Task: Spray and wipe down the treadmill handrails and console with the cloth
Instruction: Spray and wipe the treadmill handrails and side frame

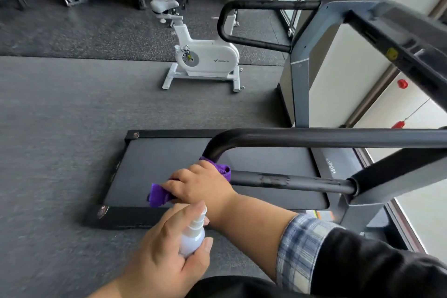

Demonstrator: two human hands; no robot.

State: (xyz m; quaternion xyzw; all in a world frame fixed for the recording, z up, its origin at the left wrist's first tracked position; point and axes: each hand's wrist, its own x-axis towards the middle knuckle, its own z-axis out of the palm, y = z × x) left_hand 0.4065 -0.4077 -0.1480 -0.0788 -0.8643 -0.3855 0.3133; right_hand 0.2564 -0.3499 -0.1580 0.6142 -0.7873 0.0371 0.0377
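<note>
At the near handrail's (290, 180) curved end, above the treadmill belt's (169, 159) rear edge, the right hand (203, 184) grips the purple cloth (157, 195), fingers wrapped round it. The left hand (167, 256) holds the spray bottle (193, 237). The far handrail (254, 5) and console (399, 38) likely remain.

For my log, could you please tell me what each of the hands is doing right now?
Left hand: grips the small white plastic spray bottle.
Right hand: grips the purple cloth around the black handrail.
</note>
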